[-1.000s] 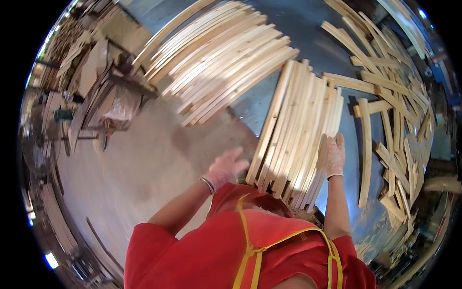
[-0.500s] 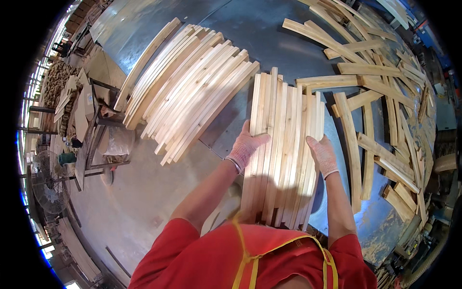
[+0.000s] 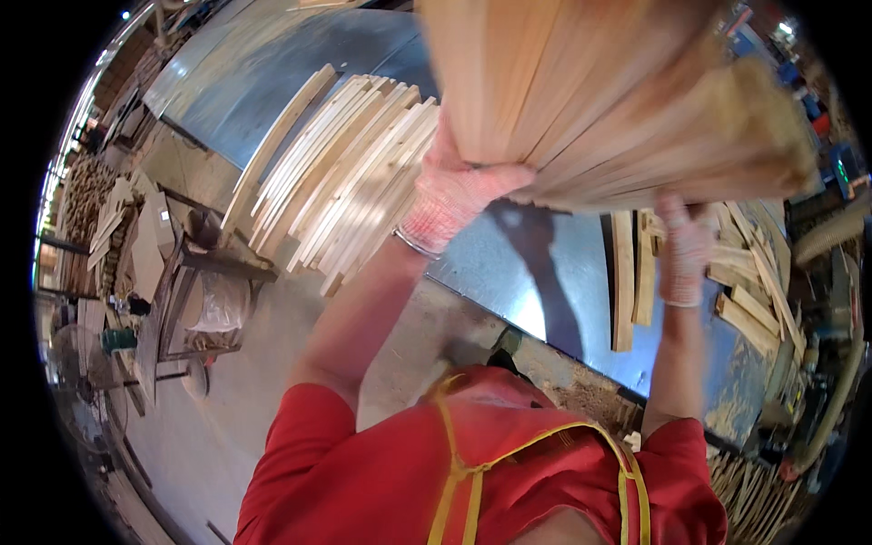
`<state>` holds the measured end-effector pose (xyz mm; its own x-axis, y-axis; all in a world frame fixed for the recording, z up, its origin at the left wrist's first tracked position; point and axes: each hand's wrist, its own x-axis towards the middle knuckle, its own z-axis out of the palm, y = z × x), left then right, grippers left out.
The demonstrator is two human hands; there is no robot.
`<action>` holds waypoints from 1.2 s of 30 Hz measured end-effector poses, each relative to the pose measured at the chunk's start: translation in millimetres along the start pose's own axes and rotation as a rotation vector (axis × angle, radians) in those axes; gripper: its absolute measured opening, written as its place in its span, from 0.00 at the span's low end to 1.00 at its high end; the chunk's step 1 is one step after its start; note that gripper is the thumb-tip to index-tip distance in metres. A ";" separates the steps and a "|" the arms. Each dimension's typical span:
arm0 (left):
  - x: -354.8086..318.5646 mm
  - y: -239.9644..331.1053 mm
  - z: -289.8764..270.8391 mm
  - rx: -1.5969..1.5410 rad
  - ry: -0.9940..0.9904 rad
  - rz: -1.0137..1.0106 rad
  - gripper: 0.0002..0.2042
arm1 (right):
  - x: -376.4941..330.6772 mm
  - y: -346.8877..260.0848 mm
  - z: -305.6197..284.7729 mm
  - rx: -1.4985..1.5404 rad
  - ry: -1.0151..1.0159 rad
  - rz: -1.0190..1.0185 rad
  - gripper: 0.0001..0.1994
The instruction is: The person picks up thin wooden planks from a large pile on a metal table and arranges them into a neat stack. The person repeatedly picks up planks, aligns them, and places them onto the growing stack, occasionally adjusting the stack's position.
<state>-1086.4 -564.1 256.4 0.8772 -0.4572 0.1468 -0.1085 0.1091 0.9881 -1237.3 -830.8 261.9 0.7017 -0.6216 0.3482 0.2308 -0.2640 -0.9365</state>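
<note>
A bundle of wooden slats is lifted high over the metal table, its long faces turned toward me and its far end blurred. My left hand, in a pale pinkish knit glove, grips the bundle's lower left edge, thumb lying across the wood. On the lower right edge my gloved right hand is closed, its fingers partly hidden behind the slats. Left of the bundle, curved slats lie side by side on the table, close beyond my left wrist.
Loose wooden pieces lie scattered at the table's right. The metal table has its near edge in front of my body. A rack with a plastic bag stands on the floor at left, near a fan. Thin sticks are piled lower right.
Both hands have raised the bundle off the table and tipped it up, so it now fills the upper right. The table beneath it shows, with a shadow on it.
</note>
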 end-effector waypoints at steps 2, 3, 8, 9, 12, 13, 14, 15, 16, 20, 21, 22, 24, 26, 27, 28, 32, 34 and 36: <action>-9.6 -45.7 -14.7 0.196 -0.090 -0.103 0.49 | -42.0 97.9 -39.8 -0.581 -0.056 -0.221 0.35; -24.4 -71.7 -34.5 0.350 -0.114 -0.146 0.48 | -74.5 80.6 -19.9 -0.553 -0.091 -0.278 0.30; -83.1 -130.5 -81.8 1.190 -0.448 -0.071 0.43 | -177.6 144.8 -6.7 0.766 -0.115 0.558 0.25; -84.6 -143.9 -89.2 1.333 -0.478 -0.013 0.42 | -187.5 151.6 -1.9 0.722 -0.104 0.651 0.26; -74.6 -203.6 -114.7 1.690 -0.435 0.242 0.28 | -213.0 173.9 13.3 0.002 -0.247 0.611 0.27; -62.6 -198.3 -108.7 1.737 -0.548 0.193 0.25 | -222.3 185.0 10.2 -0.621 -0.379 0.342 0.27; -58.7 -196.9 -107.5 1.788 -0.652 0.132 0.22 | -223.2 179.4 17.1 -1.221 -0.511 0.026 0.28; -60.7 -198.7 -106.1 1.812 -0.638 0.161 0.20 | -219.9 176.0 26.3 -1.367 -0.647 0.252 0.29; -61.2 -201.2 -107.3 1.836 -0.618 0.188 0.19 | -211.2 165.7 24.9 -1.316 -0.719 0.281 0.29; -64.5 -197.4 -117.4 1.574 -0.523 0.226 0.19 | -182.0 163.4 -2.7 -0.908 -0.664 0.479 0.34; -66.3 -196.2 -122.5 1.545 -0.451 0.249 0.21 | -177.5 167.2 -8.7 -0.782 -0.571 0.597 0.37; -71.0 -194.2 -130.1 1.519 -0.376 0.263 0.22 | -173.6 170.9 -7.6 -0.649 -0.488 0.711 0.41; -85.1 -183.2 -143.9 1.490 -0.235 0.253 0.25 | -151.9 135.5 12.7 -0.541 -0.486 0.973 0.54; -88.1 -161.1 -154.2 1.477 -0.109 0.222 0.28 | -150.3 152.3 13.4 -0.631 -0.607 0.803 0.55; -83.1 -163.0 -171.0 1.577 -0.063 0.219 0.33 | -161.3 175.5 17.6 -0.520 -0.576 0.687 0.54; -70.7 -157.0 -187.0 1.651 -0.004 0.182 0.34 | -174.5 197.8 20.4 -0.406 -0.542 0.580 0.54; -48.1 -124.8 -261.7 1.823 0.214 -0.113 0.38 | -164.4 175.2 33.5 -0.467 -0.641 0.807 0.52; -30.0 -114.8 -295.9 1.781 0.303 -0.223 0.39 | -154.9 170.1 35.6 -0.543 -0.691 0.876 0.51; -12.0 -107.3 -325.5 1.709 0.299 -0.408 0.51 | -149.7 173.9 37.3 -0.545 -0.728 0.912 0.50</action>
<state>-933.0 -283.0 133.6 0.9958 -0.0369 0.0836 -0.0310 -0.9969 -0.0717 -1277.0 -756.2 45.3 0.7032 -0.2376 -0.6701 -0.7072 -0.3313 -0.6246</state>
